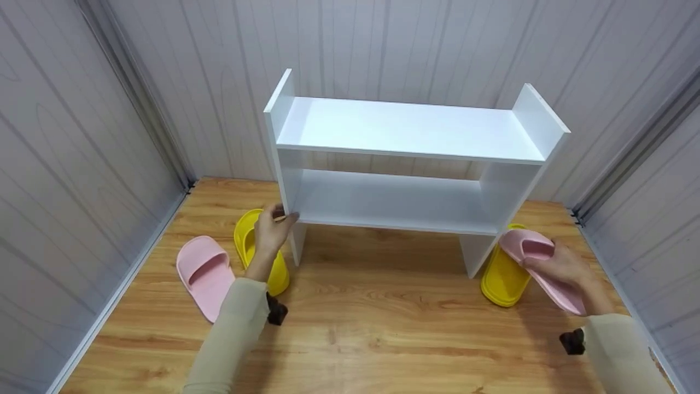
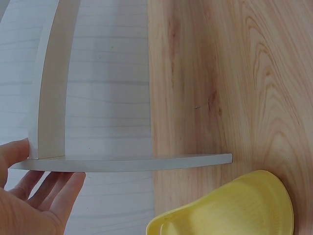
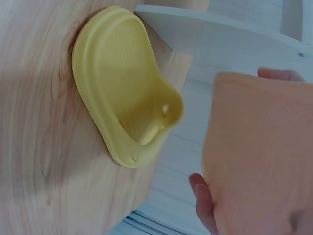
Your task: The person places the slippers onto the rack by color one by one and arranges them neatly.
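Observation:
A white two-tier shelf (image 1: 404, 197) stands on the wooden floor. My left hand (image 1: 270, 230) pinches the front edge of its left side panel (image 2: 122, 165), thumb inside and fingers outside, by the lower tier. At the right, my right hand (image 1: 566, 268) holds a pink slipper (image 1: 558, 290) tilted in the air, its toe end near the right panel. Its sole (image 3: 264, 156) covers most of that hand in the right wrist view. Beneath that slipper a yellow slipper (image 1: 502, 282) lies on the floor. Another yellow slipper (image 1: 280, 273) lies under my left wrist.
A second pink slipper (image 1: 203, 271) lies on the floor (image 1: 355, 328) left of the yellow one. Pale panelled walls (image 1: 219, 82) close in the back and both sides. The shelf's raised right end panel (image 1: 538, 123) stands above its top board (image 1: 404, 128).

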Motion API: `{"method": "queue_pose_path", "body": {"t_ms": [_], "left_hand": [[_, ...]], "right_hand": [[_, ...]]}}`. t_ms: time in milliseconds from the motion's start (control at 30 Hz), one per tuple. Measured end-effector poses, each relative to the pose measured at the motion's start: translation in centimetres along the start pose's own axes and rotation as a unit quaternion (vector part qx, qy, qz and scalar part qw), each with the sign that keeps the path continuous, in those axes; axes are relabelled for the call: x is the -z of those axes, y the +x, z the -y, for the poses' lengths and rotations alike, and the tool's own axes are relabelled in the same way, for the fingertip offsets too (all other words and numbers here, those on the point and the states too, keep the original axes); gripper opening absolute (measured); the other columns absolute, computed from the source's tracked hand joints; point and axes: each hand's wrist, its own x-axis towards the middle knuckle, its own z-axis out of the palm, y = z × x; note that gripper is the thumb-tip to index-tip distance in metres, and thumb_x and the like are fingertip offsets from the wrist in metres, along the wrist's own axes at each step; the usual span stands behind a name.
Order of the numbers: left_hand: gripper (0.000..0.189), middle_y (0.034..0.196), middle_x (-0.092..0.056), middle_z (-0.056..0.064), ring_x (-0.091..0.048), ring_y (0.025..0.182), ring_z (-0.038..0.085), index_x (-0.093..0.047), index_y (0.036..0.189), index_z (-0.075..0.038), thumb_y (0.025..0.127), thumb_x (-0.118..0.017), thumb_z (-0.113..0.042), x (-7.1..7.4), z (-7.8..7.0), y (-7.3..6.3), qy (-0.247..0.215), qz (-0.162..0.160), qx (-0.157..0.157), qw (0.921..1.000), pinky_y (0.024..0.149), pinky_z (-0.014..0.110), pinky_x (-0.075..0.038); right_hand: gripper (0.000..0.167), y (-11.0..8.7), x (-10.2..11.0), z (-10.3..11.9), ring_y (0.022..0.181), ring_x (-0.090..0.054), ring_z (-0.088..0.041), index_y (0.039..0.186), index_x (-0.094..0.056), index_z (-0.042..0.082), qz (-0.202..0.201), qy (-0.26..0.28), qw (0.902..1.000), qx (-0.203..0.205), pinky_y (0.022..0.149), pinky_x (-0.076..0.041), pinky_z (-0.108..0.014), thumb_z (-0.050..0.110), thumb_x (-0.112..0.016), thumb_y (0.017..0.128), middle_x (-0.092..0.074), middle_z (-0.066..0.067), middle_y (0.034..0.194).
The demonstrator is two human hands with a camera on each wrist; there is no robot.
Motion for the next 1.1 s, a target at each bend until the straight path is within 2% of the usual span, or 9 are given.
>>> {"method": "queue_pose_path", "body": {"t_ms": [133,333,433,533,600,800,967,1100], "left_hand": [[0.034,0.108,-0.054,0.022,-0.052,0.101,0.03,-0.054,0.109,0.007,0.078,-0.064,-0.004,0.0,0.0,0.0,-0.005,-0.001,-0.005,1.0,0.081,0.035,-0.046],[0.033,0.106,-0.055,0.022,-0.053,0.1,0.031,-0.054,0.107,0.008,0.078,-0.063,-0.004,0.0,0.0,-0.1,0.001,-0.003,-0.018,0.9998,0.08,0.035,-0.047],[0.032,0.106,-0.056,0.022,-0.053,0.099,0.03,-0.054,0.107,0.008,0.078,-0.063,-0.003,0.0,0.0,-0.1,-0.005,-0.004,-0.022,0.9997,0.08,0.035,-0.047],[0.033,0.107,-0.055,0.022,-0.053,0.1,0.03,-0.054,0.109,0.008,0.078,-0.063,-0.002,0.0,0.0,-0.1,-0.009,-0.002,-0.018,0.9998,0.08,0.035,-0.046],[0.034,0.108,-0.055,0.022,-0.052,0.101,0.03,-0.053,0.11,0.008,0.079,-0.063,-0.003,0.0,0.0,0.0,-0.009,0.001,-0.013,0.9999,0.08,0.034,-0.046],[0.034,0.109,-0.054,0.021,-0.052,0.101,0.029,-0.053,0.11,0.008,0.08,-0.062,-0.004,0.0,0.1,0.1,-0.01,0.008,-0.006,0.9999,0.08,0.033,-0.046],[0.033,0.108,-0.054,0.022,-0.051,0.101,0.029,-0.053,0.109,0.008,0.08,-0.062,-0.004,0.0,0.1,0.1,-0.006,0.005,-0.01,0.9999,0.081,0.034,-0.046],[0.033,0.107,-0.054,0.022,-0.051,0.101,0.03,-0.052,0.108,0.009,0.079,-0.062,-0.003,-0.1,0.1,0.0,-0.007,0.002,-0.015,0.9999,0.081,0.034,-0.046]], "right_hand": [[0.086,-0.4,0.4,-0.1,0.079,-0.05,-0.034,0.122,-0.021,-0.022,0.036,-0.014,0.9991,0.018,0.061,-0.045,-0.036,0.044,-0.057,0.08,-0.044,-0.037,0.101],[0.081,-0.8,0.5,-0.1,0.084,-0.049,-0.032,0.121,-0.022,-0.021,0.089,0.018,0.9956,0.025,0.065,-0.043,-0.034,0.039,-0.057,0.081,-0.045,-0.033,0.102],[0.086,-1.1,0.2,0.1,0.093,-0.046,-0.039,0.124,-0.017,-0.021,0.114,0.015,0.9932,0.019,0.074,-0.042,-0.042,0.041,-0.057,0.081,-0.039,-0.038,0.111],[0.089,-1.3,-0.1,0.3,0.102,-0.039,-0.048,0.125,-0.014,-0.022,0.13,-0.002,0.9913,0.024,0.082,-0.036,-0.054,0.043,-0.056,0.081,-0.03,-0.043,0.119],[0.09,-1.4,-0.3,0.4,0.104,-0.037,-0.049,0.126,-0.014,-0.022,0.139,-0.009,0.9899,0.028,0.083,-0.034,-0.056,0.044,-0.056,0.081,-0.028,-0.044,0.12],[0.084,-1.9,-1.0,0.3,0.1,-0.043,-0.04,0.128,-0.016,-0.017,0.163,0.01,0.9853,0.051,0.082,-0.037,-0.051,0.039,-0.057,0.081,-0.034,-0.039,0.119],[0.084,-2.6,-1.7,0.7,0.11,-0.031,-0.052,0.128,-0.018,-0.019,0.166,-0.007,0.9819,0.091,0.087,-0.027,-0.06,0.036,-0.059,0.08,-0.026,-0.043,0.123],[0.083,-2.7,-2.3,1.4,0.112,-0.027,-0.053,0.128,-0.02,-0.017,0.166,-0.025,0.9786,0.119,0.089,-0.023,-0.062,0.036,-0.061,0.079,-0.026,-0.041,0.124]]}}
